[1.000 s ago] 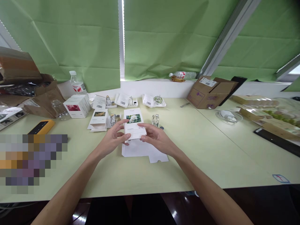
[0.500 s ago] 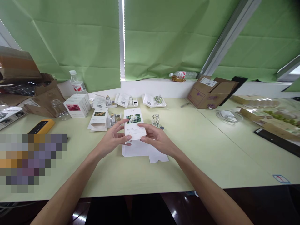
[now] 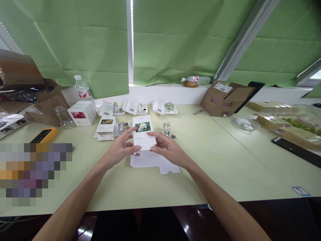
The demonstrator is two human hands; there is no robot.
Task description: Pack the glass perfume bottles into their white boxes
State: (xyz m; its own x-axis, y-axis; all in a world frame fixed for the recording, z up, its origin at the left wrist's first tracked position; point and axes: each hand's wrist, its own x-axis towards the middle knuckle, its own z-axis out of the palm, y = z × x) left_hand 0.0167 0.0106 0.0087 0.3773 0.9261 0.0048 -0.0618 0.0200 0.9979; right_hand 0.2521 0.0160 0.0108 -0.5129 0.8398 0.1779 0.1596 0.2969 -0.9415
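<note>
Between my two hands is a small white carton (image 3: 141, 137) with a white flower picture, held tilted above the table. My left hand (image 3: 122, 147) grips its left side, thumb at the lower edge. My right hand (image 3: 168, 145) holds the lower right side with thumb and fingers. Under the carton lies an unfolded white card sheet (image 3: 169, 165) with a notched tab. A clear glass bottle (image 3: 166, 128) stands just behind my right hand, with a small dark disc (image 3: 173, 136) beside it. Left of the carton, another glass bottle (image 3: 120, 128) stands by an opened flower-print box (image 3: 106, 125).
Along the wall lie opened white boxes (image 3: 131, 107) with small bottles. At the left are white cartons (image 3: 84, 113), a plastic water bottle (image 3: 82, 88) and a yellow device (image 3: 46, 134). At the right sit a cardboard box (image 3: 220, 100) and a coiled white cable (image 3: 244, 124).
</note>
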